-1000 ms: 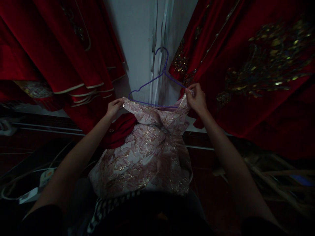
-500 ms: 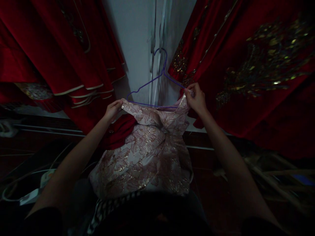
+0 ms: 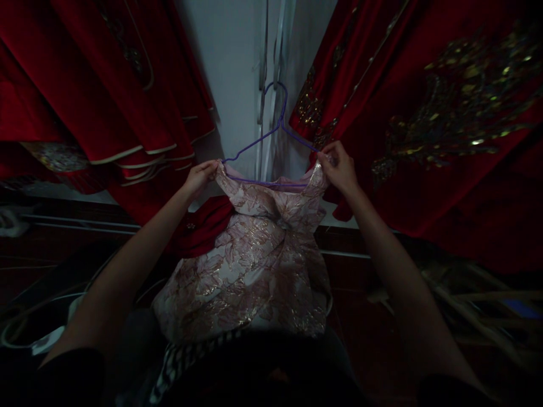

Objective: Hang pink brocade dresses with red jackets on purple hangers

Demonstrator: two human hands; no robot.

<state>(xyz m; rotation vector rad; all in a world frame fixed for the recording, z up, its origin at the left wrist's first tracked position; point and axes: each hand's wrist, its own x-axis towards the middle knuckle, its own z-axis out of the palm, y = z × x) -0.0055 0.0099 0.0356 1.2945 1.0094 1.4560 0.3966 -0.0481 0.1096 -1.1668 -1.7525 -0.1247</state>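
A pale pink dress (image 3: 254, 254) with a shiny floral pattern spreads over my lap. Inside its neckline sits a purple hanger (image 3: 258, 136), its hook pointing away from me. My left hand (image 3: 200, 179) pinches the dress's left shoulder strap, which now lies over the hanger's left end. With closed fingers my right hand (image 3: 338, 168) grips the right shoulder strap at the hanger's right end. The lower bar of the hanger shows across the neckline; both its tips are covered by fabric and fingers.
Red garments with trim (image 3: 144, 113) hang at the left, and a red garment with gold sequins (image 3: 458, 113) hangs at the right. Between them stands a pale cabinet door (image 3: 231, 62). A white object with a cable (image 3: 48, 341) lies low at the left.
My left hand has moved up and slightly right, bringing the left strap over the hanger's left end. My right hand has stayed almost in place.
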